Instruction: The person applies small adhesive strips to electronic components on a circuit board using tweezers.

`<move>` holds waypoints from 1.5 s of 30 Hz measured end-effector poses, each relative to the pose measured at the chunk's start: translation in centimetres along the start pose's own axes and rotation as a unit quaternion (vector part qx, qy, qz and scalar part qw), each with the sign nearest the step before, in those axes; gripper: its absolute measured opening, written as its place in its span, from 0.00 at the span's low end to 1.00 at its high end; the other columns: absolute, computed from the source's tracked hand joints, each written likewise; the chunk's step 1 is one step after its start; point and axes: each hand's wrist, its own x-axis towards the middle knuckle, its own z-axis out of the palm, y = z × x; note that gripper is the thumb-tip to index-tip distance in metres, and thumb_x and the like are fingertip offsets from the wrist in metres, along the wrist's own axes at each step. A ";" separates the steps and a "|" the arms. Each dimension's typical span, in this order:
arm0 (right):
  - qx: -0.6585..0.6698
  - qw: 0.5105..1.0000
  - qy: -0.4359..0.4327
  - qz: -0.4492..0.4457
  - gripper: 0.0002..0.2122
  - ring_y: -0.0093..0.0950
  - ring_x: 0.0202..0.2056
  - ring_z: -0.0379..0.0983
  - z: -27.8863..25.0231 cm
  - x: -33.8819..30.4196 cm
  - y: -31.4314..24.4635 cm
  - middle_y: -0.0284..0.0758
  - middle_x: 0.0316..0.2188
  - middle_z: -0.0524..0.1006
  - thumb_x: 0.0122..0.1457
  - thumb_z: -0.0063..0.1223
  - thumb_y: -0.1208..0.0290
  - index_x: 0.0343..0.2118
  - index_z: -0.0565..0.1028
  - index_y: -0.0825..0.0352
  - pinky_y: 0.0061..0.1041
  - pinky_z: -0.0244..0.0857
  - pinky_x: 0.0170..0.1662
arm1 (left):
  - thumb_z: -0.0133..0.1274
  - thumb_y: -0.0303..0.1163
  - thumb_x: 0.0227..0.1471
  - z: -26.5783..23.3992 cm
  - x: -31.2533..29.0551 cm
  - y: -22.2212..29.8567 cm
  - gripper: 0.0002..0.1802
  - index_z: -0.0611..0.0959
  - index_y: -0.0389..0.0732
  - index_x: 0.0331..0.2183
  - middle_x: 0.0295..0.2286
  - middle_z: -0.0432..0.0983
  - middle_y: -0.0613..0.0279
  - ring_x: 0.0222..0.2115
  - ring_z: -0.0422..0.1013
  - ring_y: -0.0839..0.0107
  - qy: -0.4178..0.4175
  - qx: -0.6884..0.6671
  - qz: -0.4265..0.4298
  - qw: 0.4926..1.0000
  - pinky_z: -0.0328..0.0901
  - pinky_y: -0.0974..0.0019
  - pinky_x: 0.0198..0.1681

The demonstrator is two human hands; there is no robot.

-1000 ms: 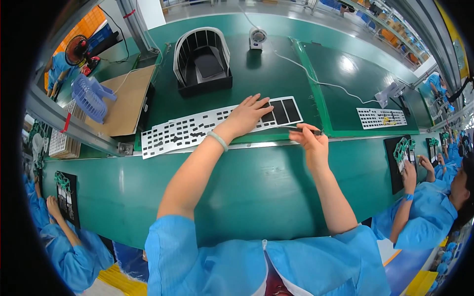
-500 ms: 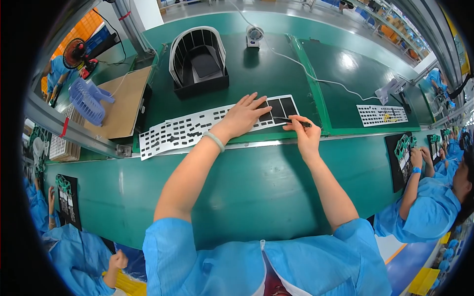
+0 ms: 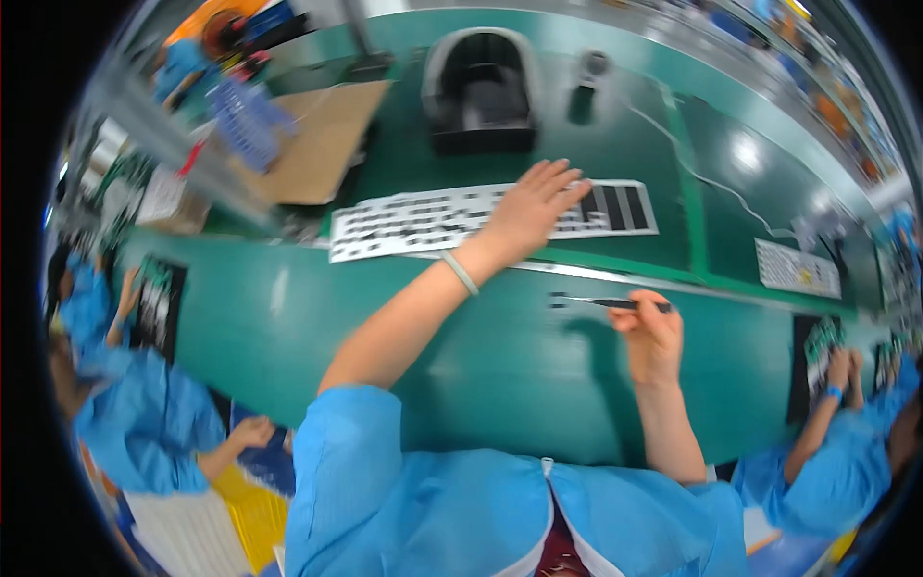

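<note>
My left hand [image 3: 536,213] lies flat with its fingers stretched on a long white sheet [image 3: 351,245] of small black stickers or pads, with longer black strips at its right end. My right hand [image 3: 654,338] grips dark-handled tweezers [image 3: 615,303] above the near green surface, apart from the sheet. At the tweezers' thin tips is a small dark piece [image 3: 558,301], blurred; its kind cannot be made out.
A black bin with a pale curved back [image 3: 481,135] stands behind the sheet, with a small device [image 3: 593,69] to its right. Brown cardboard [image 3: 322,144] and a purple fan [image 3: 245,123] are at left. Another sheet [image 3: 798,269] lies at right. Co-workers [image 3: 149,413] sit on both sides.
My right hand has drawn back from the sheet toward me with the tweezers, a small dark piece now at their tips. My left hand stays on the sheet. The whole view has shifted.
</note>
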 end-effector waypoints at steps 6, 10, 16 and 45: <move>0.166 0.982 -0.085 0.033 0.11 0.24 0.31 0.65 -2.4 -1.0 2.4 0.35 0.27 0.68 0.54 0.44 0.73 0.37 0.66 0.73 0.22 0.59 0.41 | 0.43 0.20 0.41 -10.1 -11.2 2.7 0.23 0.68 0.38 0.44 0.46 0.59 0.52 0.50 0.52 0.54 -0.025 -0.020 -0.153 0.988 0.49 0.56 0.53; 0.167 0.978 -0.087 0.088 0.11 0.23 0.33 0.66 -1.9 -1.4 3.8 0.35 0.29 0.69 0.55 0.42 0.71 0.38 0.66 0.72 0.22 0.60 0.45 | 0.43 0.19 0.41 -15.2 -19.2 3.7 0.23 0.68 0.39 0.44 0.46 0.58 0.52 0.51 0.51 0.54 -0.027 0.058 -0.286 0.956 0.49 0.57 0.53; 0.165 0.976 -0.096 0.101 0.11 0.20 0.32 0.68 -1.6 -0.9 5.6 0.35 0.31 0.71 0.56 0.41 0.69 0.39 0.66 0.69 0.22 0.61 0.45 | 0.42 0.22 0.44 -17.9 -25.8 5.0 0.21 0.67 0.39 0.44 0.47 0.58 0.53 0.51 0.50 0.55 0.044 0.116 -0.438 0.890 0.49 0.56 0.52; 0.268 0.950 -0.108 0.120 0.10 0.22 0.25 0.66 -2.8 0.4 6.9 0.38 0.34 0.73 0.56 0.38 0.71 0.41 0.66 0.67 0.38 0.47 0.55 | 0.37 0.19 0.44 -31.9 -29.6 -5.0 0.15 0.76 0.35 0.34 0.29 0.74 0.54 0.33 0.70 0.69 0.312 0.114 -0.535 0.777 0.62 0.70 0.38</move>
